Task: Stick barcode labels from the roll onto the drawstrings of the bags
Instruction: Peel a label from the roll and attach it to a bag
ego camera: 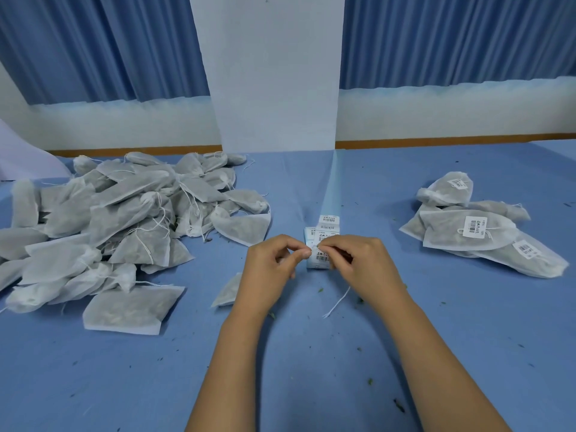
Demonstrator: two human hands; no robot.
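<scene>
My left hand (274, 266) and my right hand (358, 263) meet at the middle of the blue table, and both pinch a white barcode label (322, 258) between their fingertips. The strip of labels (325, 227) from the roll lies just beyond them. A white drawstring (338, 302) hangs down below my right hand. One small mesh bag (229, 289) lies partly hidden under my left wrist. A big heap of unlabelled bags (118, 226) is on the left. A small pile of labelled bags (477, 232) is on the right.
A white pillar (277, 73) rises behind the table's far edge, with blue curtains (103, 45) on both sides. Small dark crumbs are scattered over the blue table cover (311, 369). A white sheet (21, 157) lies at the far left.
</scene>
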